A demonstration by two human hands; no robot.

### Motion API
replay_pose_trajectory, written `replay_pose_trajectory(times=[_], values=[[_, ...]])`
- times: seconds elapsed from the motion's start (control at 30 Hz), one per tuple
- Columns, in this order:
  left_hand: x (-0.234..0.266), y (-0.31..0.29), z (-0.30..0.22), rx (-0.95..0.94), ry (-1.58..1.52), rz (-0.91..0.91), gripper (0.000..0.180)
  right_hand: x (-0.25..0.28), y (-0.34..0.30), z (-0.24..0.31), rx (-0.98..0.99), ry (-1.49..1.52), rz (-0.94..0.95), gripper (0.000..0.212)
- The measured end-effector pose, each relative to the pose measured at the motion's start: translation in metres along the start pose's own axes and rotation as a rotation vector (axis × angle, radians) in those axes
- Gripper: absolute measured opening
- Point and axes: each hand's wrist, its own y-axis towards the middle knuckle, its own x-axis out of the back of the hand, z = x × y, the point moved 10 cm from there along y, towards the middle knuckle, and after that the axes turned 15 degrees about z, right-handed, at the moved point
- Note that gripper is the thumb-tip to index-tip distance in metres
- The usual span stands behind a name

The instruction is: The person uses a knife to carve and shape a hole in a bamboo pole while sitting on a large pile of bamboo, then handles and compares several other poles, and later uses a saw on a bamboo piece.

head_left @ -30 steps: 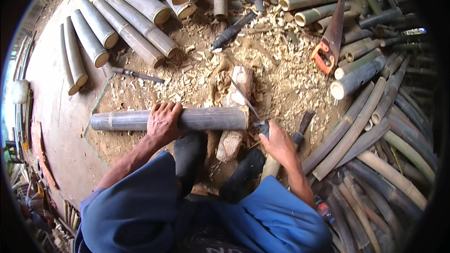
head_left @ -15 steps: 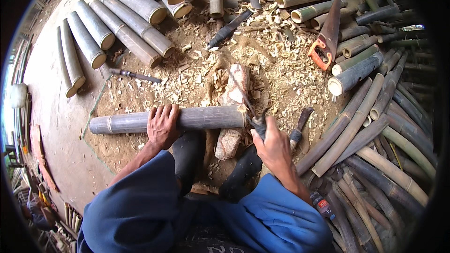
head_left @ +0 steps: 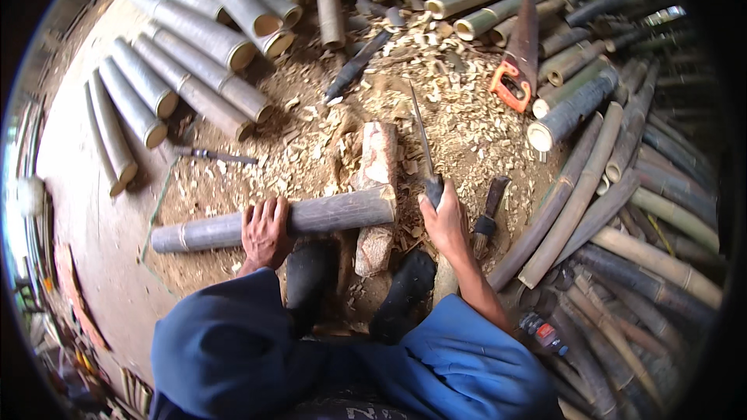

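Note:
My left hand (head_left: pixel 266 232) is closed over the top of a grey bamboo section (head_left: pixel 334 211), which lies crosswise in front of me. The bamboo's right end rests on a rough, pale wooden block (head_left: pixel 377 157), with its left end low near the ground. In my right hand (head_left: pixel 447 222) is the dark handle of a long, thin-bladed knife (head_left: pixel 422 131). Its blade points away from me, to the right of the bamboo's end and apart from it. Another dark-handled blade (head_left: pixel 489 214) lies on the ground just right of my right hand.
Wood chips (head_left: pixel 459 109) cover the ground ahead. A handsaw (head_left: pixel 517 62) with an orange handle leans on bamboo at the far right. Cut bamboo sections (head_left: pixel 194 27) lie at the far left, and a bamboo pile (head_left: pixel 576 194) fills the right. A bottle (head_left: pixel 542 332) sits low right.
The knife has swung away from the bamboo's end, and its blade now points forward. The bamboo's right end is tipped up more, with my left hand still on it. The whole view has shifted slightly.

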Motion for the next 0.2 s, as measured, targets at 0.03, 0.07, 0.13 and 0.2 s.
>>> replay_pose_trajectory(times=[0.03,0.07,0.13,0.2], values=[[0.002,0.005,-0.010,-0.021,-0.012,-0.008,0.059,0.010,0.009,-0.024,0.050,-0.046,-0.168,0.037],[0.000,0.004,-0.009,-0.009,0.017,-0.003,0.060,0.011,0.020,-0.033,0.041,0.041,-0.170,0.038],[-0.005,0.001,-0.008,0.000,0.043,-0.052,0.065,-0.004,0.050,-0.077,-0.065,0.255,-0.068,0.061],[-0.012,-0.006,0.007,0.090,-0.009,-0.011,0.075,0.002,0.045,-0.057,0.113,-0.027,-0.421,0.065]])
